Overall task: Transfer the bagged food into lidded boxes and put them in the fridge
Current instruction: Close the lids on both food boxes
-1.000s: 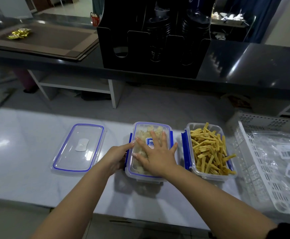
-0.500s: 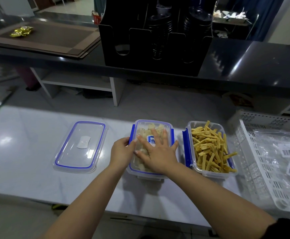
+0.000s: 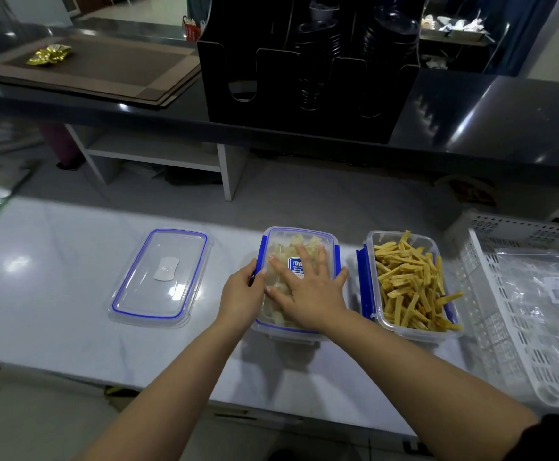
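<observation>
- The lidded box (image 3: 299, 284) of pale food sits on the white counter (image 3: 55, 294), near its front edge.
- Right hand (image 3: 308, 294) lies flat on the lid, fingers spread and straight.
- Left hand (image 3: 241, 294) curls round the box's left edge at the blue clip.
- Open box (image 3: 411, 284) of yellow strips stands just right of it, a narrow gap between.
- Spare lid (image 3: 160, 277) lies flat to the left, bare counter around it.
- White basket (image 3: 504, 311) with plastic bags (image 3: 551, 294) fills the right end.

Surface (image 3: 55, 294): I see pale, glossy marble with light glare.
Beyond: a dark counter (image 3: 471, 128) carrying a black organiser (image 3: 304, 78) and brown mats (image 3: 98, 68).
Below: a white shelf (image 3: 158, 154) on grey floor (image 3: 304, 201).
</observation>
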